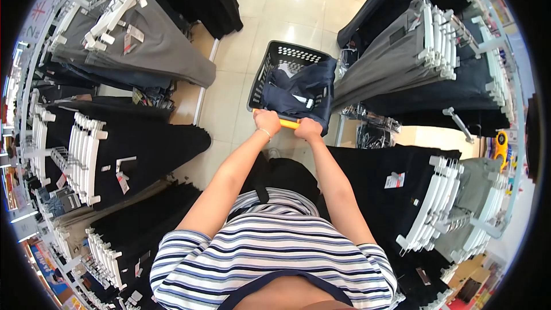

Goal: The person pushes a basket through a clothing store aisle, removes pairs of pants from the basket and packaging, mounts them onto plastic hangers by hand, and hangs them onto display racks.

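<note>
Both of my hands grip the yellow handle [289, 124] of a black shopping basket [256, 93] in front of me. My left hand [267, 120] wraps round the handle's left part, and my right hand [309, 128] closes round its right end. Dark navy clothing [298, 83] with a white tag lies folded in the basket. Some of it hangs over the basket's right side, close to my right hand. The basket's underside is hidden, so I cannot tell what bears it.
Trousers on white hangers line both sides of the aisle: grey trousers [155, 40] and black trousers [143, 143] on the left, more grey trousers [384, 51] and black trousers [373, 178] on the right. Pale floor tiles [241, 40] run ahead between the racks. Plastic-wrapped packs [376, 129] sit low at the right.
</note>
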A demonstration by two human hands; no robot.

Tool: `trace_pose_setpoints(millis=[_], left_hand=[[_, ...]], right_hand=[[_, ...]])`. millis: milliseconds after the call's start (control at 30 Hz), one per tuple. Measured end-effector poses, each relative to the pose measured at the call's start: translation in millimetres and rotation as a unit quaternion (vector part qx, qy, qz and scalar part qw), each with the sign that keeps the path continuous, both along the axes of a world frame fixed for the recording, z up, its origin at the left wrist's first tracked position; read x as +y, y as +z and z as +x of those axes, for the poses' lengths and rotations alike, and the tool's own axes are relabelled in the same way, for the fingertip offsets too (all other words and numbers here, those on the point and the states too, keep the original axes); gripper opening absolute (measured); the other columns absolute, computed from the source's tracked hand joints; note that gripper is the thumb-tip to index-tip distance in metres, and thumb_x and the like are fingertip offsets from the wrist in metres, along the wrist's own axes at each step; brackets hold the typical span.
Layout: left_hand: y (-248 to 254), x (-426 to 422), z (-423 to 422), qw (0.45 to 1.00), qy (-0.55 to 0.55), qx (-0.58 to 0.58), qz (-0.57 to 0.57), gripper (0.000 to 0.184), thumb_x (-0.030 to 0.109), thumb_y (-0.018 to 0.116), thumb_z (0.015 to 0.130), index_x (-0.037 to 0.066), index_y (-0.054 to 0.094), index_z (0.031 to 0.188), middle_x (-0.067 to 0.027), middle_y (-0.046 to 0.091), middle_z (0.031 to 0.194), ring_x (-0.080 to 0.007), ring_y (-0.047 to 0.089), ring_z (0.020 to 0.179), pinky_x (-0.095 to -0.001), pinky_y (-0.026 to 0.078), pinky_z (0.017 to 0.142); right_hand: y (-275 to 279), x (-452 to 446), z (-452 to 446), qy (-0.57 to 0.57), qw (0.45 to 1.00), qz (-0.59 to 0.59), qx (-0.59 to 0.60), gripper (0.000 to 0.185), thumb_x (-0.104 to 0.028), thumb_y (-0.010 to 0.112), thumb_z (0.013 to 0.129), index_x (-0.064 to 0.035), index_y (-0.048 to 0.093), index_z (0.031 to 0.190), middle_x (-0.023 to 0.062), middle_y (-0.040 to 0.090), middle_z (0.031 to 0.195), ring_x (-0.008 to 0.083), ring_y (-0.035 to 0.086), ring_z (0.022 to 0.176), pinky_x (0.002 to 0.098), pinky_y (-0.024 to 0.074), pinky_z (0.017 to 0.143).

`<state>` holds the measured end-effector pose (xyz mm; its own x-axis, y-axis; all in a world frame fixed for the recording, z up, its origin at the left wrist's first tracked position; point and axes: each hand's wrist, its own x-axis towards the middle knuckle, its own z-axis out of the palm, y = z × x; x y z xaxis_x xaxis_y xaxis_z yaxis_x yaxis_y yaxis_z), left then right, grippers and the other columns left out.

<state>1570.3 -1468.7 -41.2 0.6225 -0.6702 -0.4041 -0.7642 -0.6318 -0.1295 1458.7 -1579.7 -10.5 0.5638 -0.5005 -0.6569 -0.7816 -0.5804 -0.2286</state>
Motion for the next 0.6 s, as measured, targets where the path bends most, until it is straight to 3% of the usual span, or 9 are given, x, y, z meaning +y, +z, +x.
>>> trace_pose_setpoints(millis=[200,267,433,533,600], left_hand=[[3.3,-62.5,47.8,0.999,-0.015,0.039,-0.004,0.025,0.027,0.055,0.074,0.008,0.068,0.083,-0.0126,0.066,0.08,-0.0311,0.062,0.074,-0.044,0.041,0.057],[9.8,-87.1,62.5,1.0,0.009,0.01,0.007,0.022,0.027,0.055,0.073,0.011,0.068,0.082,-0.0104,0.067,0.08,-0.0273,0.064,0.077,-0.0395,0.041,0.065],[23.3,-144.1,111.6,1.0,0.009,0.022,0.005,0.021,0.027,0.056,0.073,0.012,0.068,0.081,-0.0102,0.067,0.082,-0.0255,0.064,0.079,-0.0374,0.041,0.069],[21.4,-174.3,141.4,1.0,0.003,0.019,0.005,0.021,0.027,0.056,0.073,0.012,0.068,0.081,-0.0109,0.067,0.084,-0.0259,0.064,0.08,-0.0375,0.041,0.069],[27.7,-191.5,159.8,0.999,-0.005,0.032,0.009,0.022,0.027,0.056,0.073,0.012,0.068,0.081,-0.0106,0.067,0.085,-0.0259,0.064,0.08,-0.0375,0.041,0.069]], right_hand=[[5.9,-61.4,46.6,-0.009,1.0,-0.02,-0.007,0.036,-0.023,0.059,0.065,-0.016,0.066,0.1,0.0101,0.064,0.101,0.0272,0.06,0.097,0.0365,0.0444,0.086],[4.3,-85.8,63.9,-0.003,0.999,-0.034,-0.017,0.037,-0.021,0.059,0.064,-0.02,0.066,0.1,0.0101,0.065,0.099,0.0278,0.061,0.094,0.0353,0.0481,0.082],[-4.3,-139.8,109.1,-0.028,0.995,-0.074,-0.057,0.032,-0.02,0.058,0.065,-0.0184,0.067,0.096,0.0082,0.065,0.097,0.0281,0.061,0.093,0.037,0.0491,0.079],[-4.6,-164.4,135.2,-0.058,0.991,-0.095,-0.073,0.033,-0.02,0.059,0.065,-0.0182,0.066,0.097,0.0089,0.065,0.098,0.0276,0.061,0.093,0.0369,0.0488,0.08],[-4.5,-186.0,152.5,-0.05,0.996,-0.058,-0.044,0.031,-0.022,0.058,0.068,-0.0192,0.066,0.099,0.0068,0.062,0.105,0.0321,0.057,0.1,0.0362,0.0447,0.087]])
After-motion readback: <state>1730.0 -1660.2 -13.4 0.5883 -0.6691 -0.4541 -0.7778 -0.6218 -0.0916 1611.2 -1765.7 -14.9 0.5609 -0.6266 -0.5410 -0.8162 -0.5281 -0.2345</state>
